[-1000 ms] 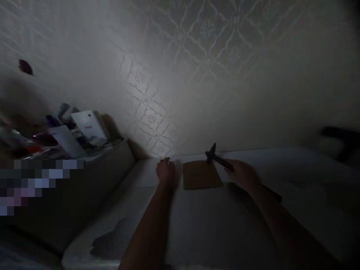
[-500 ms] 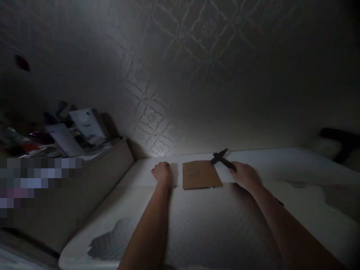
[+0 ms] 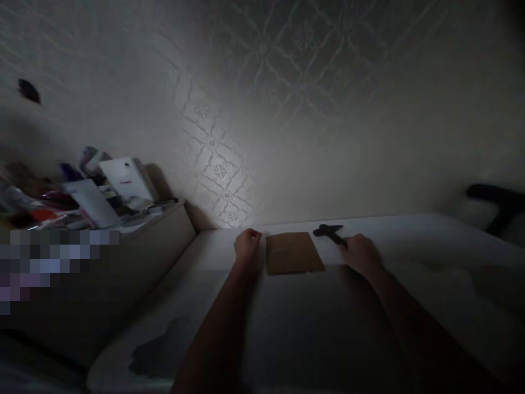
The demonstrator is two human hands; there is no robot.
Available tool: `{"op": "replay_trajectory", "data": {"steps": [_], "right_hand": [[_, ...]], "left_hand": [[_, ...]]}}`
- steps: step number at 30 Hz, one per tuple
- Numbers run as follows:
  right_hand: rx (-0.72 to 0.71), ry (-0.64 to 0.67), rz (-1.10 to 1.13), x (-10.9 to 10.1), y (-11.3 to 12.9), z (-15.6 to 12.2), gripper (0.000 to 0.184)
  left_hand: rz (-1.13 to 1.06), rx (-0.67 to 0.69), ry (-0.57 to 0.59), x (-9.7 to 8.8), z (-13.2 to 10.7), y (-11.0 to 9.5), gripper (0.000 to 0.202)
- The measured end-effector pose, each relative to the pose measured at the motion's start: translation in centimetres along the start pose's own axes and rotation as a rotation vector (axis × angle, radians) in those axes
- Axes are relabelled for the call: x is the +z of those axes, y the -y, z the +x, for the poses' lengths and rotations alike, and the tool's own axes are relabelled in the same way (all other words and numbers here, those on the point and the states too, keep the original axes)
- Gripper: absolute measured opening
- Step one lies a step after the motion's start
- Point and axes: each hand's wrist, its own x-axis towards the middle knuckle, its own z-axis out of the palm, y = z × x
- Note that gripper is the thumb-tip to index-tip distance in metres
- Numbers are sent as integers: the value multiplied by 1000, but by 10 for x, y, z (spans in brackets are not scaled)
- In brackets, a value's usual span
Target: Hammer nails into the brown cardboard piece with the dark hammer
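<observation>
Left hand (image 3: 247,247) rests loosely curled, holding nothing, just left of a brown card (image 3: 292,253) on a white table (image 3: 410,241); right hand (image 3: 361,254) grips a dark tool (image 3: 330,233).

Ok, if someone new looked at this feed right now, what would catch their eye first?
Probably the brown cardboard piece lying flat on the white surface, close to the patterned wall. The left hand rests at its left edge; the right hand holds a dark tool just beyond its right corner. At far left, a cluttered shelf catches some light.
</observation>
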Motion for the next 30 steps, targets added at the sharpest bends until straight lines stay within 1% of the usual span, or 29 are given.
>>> {"op": "replay_trajectory", "data": {"steps": [2, 5, 8, 10, 12, 14, 19, 30], "right_hand": [[-7, 6, -14, -1, 0, 0, 32], [-2, 14, -25, -2, 0, 0, 34], [-2, 20, -28, -2, 0, 0, 34], [-1, 23, -29, -3, 0, 0, 33], [5, 26, -29, -3, 1, 0, 34], [8, 29, -28, -3, 2, 0, 35], [13, 36, -18, -3, 3, -1, 35], [23, 38, -17, -2, 2, 0, 35]], "left_hand": [[-194, 51, 55, 6, -1, -11, 22], [-426, 80, 187, 19, -8, -25, 18], [-519, 91, 335, 27, -16, -31, 17], [-542, 64, 401, 29, -21, -33, 17], [-560, 36, 442, 29, -23, -34, 16], [-550, 33, 451, 29, -24, -34, 17], [-436, 68, 418, 32, -23, -35, 19], [-379, 88, 427, 31, -18, -31, 17]]}}
